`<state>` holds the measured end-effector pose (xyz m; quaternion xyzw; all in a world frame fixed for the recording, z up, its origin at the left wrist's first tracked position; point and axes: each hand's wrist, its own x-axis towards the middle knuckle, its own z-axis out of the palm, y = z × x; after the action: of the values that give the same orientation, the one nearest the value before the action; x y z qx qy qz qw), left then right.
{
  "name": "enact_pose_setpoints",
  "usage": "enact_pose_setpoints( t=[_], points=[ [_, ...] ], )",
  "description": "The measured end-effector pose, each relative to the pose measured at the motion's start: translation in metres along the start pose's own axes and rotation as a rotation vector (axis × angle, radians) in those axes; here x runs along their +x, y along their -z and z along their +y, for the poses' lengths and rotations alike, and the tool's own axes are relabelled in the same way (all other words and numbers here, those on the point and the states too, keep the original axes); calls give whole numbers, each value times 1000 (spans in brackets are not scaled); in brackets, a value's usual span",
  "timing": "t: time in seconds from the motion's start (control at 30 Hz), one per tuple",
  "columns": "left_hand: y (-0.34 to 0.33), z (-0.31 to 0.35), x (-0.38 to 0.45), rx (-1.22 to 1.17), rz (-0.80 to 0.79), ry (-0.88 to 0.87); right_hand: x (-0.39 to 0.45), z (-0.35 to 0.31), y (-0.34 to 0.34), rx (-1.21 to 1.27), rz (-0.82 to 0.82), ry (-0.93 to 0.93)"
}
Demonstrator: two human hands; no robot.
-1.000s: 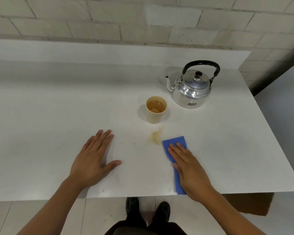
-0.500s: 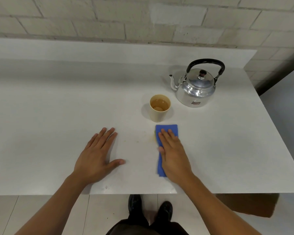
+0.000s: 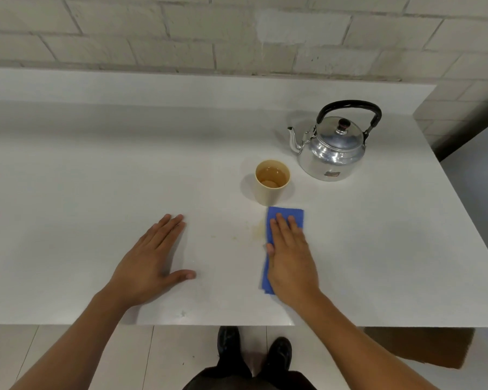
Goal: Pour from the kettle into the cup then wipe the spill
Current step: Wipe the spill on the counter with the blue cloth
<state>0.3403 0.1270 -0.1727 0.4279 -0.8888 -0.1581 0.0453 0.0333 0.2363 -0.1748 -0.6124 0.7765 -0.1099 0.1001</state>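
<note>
A shiny metal kettle (image 3: 332, 153) with a black handle stands upright at the back right of the white table (image 3: 96, 178), spout pointing left. A beige cup (image 3: 268, 194) holding brown liquid stands just front-left of it. My right hand (image 3: 290, 260) presses flat on a folded blue cloth (image 3: 296, 215), whose far end lies right in front of the cup. A faint brown spill (image 3: 258, 230) shows beside the cloth's left edge. My left hand (image 3: 150, 263) rests flat on the table, fingers apart, holding nothing.
A raised white ledge and a brick wall (image 3: 181, 32) close the back of the table. The table's right edge (image 3: 462, 220) drops to the floor. A brown cardboard piece (image 3: 422, 347) lies under the front right corner. My shoes (image 3: 254, 350) stand below the front edge.
My right hand slid the blue cloth left and forward from the front edge over the brown spill, up to the cup. The spill is much fainter. My left hand stayed put.
</note>
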Motion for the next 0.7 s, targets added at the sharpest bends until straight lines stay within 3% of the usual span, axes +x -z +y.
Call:
enact_pose_setpoints(
  t=[0.13, 0.23, 0.47, 0.57, 0.7],
  points=[
    [-2, 0, -1, 15, 10, 5, -8, -39, -16, -47, -98, 269],
    [-3, -1, -1, 7, 1, 13, -29, -31, -13, 13, -190, 409],
    [0, 2, 0, 31, -11, 0, -32, 28, 9, 106, -158, 135],
    [1, 2, 0, 31, -16, 0, -9, 2, 1, 51, -142, 113],
    [0, 2, -1, 15, -15, 7, 13, -57, -15, -42, -165, 245]
  ],
)
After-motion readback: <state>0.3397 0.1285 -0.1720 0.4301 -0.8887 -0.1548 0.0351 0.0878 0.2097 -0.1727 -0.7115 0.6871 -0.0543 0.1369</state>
